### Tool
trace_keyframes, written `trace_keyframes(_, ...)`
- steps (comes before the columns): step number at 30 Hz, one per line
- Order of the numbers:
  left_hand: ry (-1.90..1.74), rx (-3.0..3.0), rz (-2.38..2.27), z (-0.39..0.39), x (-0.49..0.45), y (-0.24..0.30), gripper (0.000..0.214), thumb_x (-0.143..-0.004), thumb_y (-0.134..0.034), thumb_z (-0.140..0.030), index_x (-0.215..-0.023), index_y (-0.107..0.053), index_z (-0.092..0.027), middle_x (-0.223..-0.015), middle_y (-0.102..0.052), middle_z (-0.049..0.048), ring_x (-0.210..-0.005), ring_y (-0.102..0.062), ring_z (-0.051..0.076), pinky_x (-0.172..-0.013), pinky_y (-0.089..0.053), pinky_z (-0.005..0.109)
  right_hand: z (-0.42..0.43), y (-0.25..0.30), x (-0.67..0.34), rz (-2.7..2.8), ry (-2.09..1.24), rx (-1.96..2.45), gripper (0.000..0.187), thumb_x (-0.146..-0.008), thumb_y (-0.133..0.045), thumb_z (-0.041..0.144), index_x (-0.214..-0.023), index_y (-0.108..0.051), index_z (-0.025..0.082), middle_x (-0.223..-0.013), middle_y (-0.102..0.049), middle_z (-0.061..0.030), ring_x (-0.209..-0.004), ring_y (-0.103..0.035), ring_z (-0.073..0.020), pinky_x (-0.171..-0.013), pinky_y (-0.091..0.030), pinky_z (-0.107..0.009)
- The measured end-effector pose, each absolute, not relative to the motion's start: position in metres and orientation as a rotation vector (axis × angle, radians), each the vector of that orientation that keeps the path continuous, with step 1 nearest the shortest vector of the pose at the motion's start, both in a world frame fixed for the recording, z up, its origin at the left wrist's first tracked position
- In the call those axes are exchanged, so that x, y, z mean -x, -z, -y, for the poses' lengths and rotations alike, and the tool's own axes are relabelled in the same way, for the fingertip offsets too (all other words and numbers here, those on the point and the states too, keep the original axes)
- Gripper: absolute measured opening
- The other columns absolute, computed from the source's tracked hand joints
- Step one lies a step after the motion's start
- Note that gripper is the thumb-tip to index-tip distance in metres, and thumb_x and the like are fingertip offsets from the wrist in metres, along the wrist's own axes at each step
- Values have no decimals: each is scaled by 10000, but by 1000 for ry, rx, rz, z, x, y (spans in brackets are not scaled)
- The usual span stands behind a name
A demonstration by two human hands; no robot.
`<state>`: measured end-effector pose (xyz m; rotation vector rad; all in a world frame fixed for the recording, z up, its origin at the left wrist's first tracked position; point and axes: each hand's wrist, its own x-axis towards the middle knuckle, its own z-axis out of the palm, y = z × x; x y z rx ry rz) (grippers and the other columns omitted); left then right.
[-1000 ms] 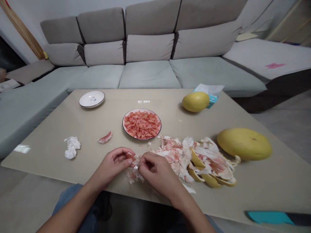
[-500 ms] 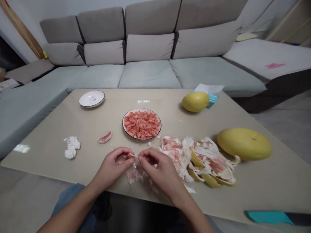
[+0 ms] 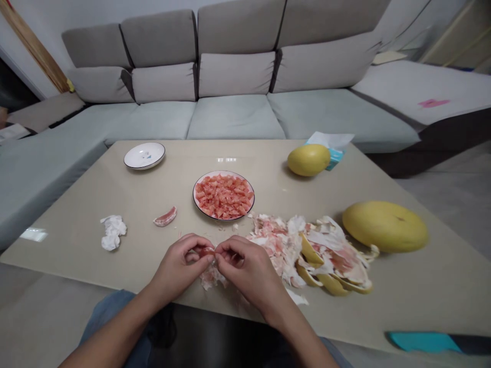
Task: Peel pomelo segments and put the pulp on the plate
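Note:
My left hand (image 3: 178, 267) and my right hand (image 3: 244, 268) meet above the table, their fingertips pinching a small pink piece of pomelo flesh (image 3: 207, 251) between them. Torn white pith scraps (image 3: 210, 278) lie just beneath my hands. To the right of my right hand spreads a heap of pomelo peel and pith (image 3: 307, 253). Beyond my hands stands a white plate heaped with pink pomelo pieces (image 3: 223, 196). A single peeled segment (image 3: 165, 216) lies on the table to the left of that plate.
The beige glass-topped table (image 3: 76, 225) holds a small white dish (image 3: 144, 156), crumpled tissue (image 3: 112, 232), a whole pomelo (image 3: 309, 160), a larger yellow pomelo (image 3: 384, 226) and a tissue box (image 3: 334, 148). A teal-handled knife (image 3: 422, 341) lies at the front right. A grey sofa stands behind.
My hands have drawn closer together around the pink piece, with my right hand's fingers now meeting my left hand's. The things on the table have not moved.

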<state>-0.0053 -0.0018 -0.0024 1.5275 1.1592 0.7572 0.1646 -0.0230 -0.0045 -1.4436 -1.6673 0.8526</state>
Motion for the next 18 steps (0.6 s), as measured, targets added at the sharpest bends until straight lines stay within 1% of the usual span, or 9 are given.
trace_keyframes(6,-741,-1405,-1118,1,5,3,159,-768,-687,-233,-906,-670,-156,-882,-639,46,-809,-602,163,-705,-505,244,23,4,-164,1658,-885,1460,125,-724,-592,86,-714,-680,174,-666,-609,-6,-618,-556,-142,-578,-422,-244)
trace_keyframes(13,-754,-1250,-1048,0,6,5,203,-754,-725,-268,-896,-656,-141,-836,-634,30,-789,-591,144,-733,-499,244,24,1,-165,1557,-1020,1443,116,-753,-576,150,-717,-684,170,-664,-626,-10,-614,-565,-139,-574,-431,-233)
trace_keyframes(18,-767,-1202,-1028,-2,6,6,205,-750,-734,-270,-890,-654,-144,-840,-638,28,-789,-595,142,-735,-495,243,23,-1,-167,1525,-1038,1455,122,-754,-554,171,-716,-670,173,-668,-624,-4,-620,-561,-137,-576,-427,-230)
